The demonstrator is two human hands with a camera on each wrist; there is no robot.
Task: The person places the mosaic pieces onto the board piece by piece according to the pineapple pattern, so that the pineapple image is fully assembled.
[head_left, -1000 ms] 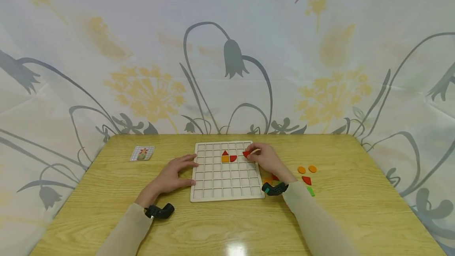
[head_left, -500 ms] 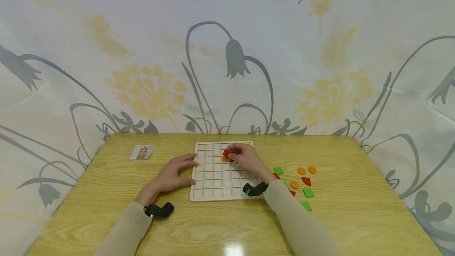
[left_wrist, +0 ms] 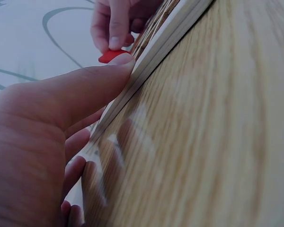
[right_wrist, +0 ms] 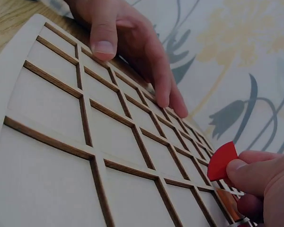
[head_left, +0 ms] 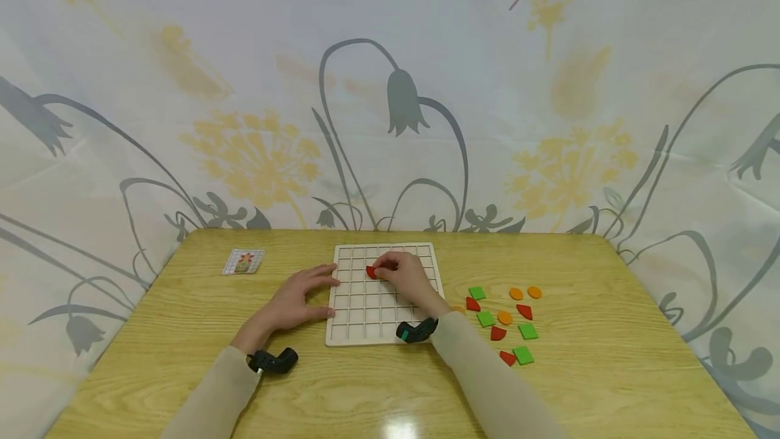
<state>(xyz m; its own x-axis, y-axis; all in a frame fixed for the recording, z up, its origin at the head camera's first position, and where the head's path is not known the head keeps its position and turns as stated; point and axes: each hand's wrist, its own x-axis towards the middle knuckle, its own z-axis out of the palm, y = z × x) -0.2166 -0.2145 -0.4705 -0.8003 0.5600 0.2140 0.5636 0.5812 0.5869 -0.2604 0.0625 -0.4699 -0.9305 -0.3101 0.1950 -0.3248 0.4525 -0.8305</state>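
Note:
My right hand (head_left: 409,280) pinches a red quarter-circle tile (head_left: 371,272) between thumb and fingers, tilted close over the upper left-middle of a pale wooden grid board (head_left: 356,332). In the right wrist view the red tile's rounded edge points away from the fingertips, and an orange tile (right_wrist: 229,201) shows in the grid beneath that hand. The head view has the other tiles on the board hidden behind the right hand. At the board's left side rests my left hand (head_left: 298,300), fingers extended and thumb at the rim.
Right of the board lie several loose tiles: green squares (head_left: 528,331), orange discs (head_left: 504,318) and red quarter-circles (head_left: 498,334). A small card (head_left: 244,261) with a potted flower picture lies at the back left. A patterned cloth (head_left: 390,175) hangs behind the table (head_left: 341,391).
My right hand has carried the red tile leftward from the board's right edge, past the tiles in the middle. The left hand stays in place.

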